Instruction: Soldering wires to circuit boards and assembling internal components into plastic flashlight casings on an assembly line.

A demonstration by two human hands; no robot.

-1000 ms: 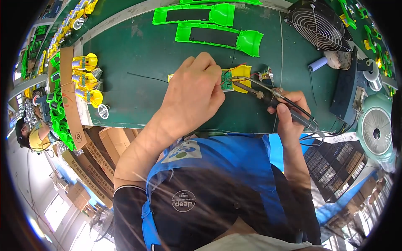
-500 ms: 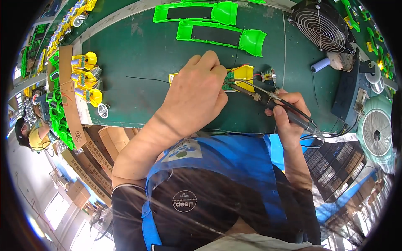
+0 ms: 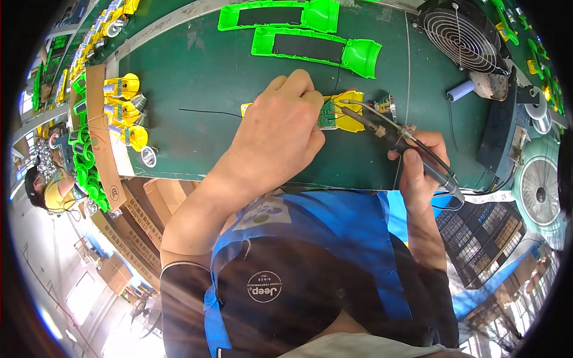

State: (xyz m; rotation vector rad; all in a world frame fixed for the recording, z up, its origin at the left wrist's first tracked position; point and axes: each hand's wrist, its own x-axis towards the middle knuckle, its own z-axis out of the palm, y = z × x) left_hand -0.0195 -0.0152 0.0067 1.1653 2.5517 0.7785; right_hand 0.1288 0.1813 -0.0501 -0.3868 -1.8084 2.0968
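My left hand (image 3: 277,128) is closed over a yellow plastic housing (image 3: 351,113), its fingertips at the green circuit board (image 3: 327,114) inside. What those fingers pinch is hidden; a thin dark wire (image 3: 209,111) sticks out to the left of the hand. In my right hand (image 3: 421,164) is a soldering iron (image 3: 397,142) with a metal feed tube along it. Its tip is over the yellow housing, just right of the board. A round silver reflector (image 3: 387,106) lies beyond the iron, by the housing's right end.
Two green plastic shells (image 3: 316,52) with dark panels lie at the back of the green table (image 3: 197,77). Several yellow lamp parts (image 3: 124,113) stand at left beside a cardboard strip (image 3: 102,131). At right are a black fan (image 3: 462,36), a purple cylindrical cell (image 3: 461,90) and a dark station box (image 3: 501,137).
My right hand has shifted slightly right, drawing the soldering iron's tip back from the circuit board. My left hand stays almost where it was.
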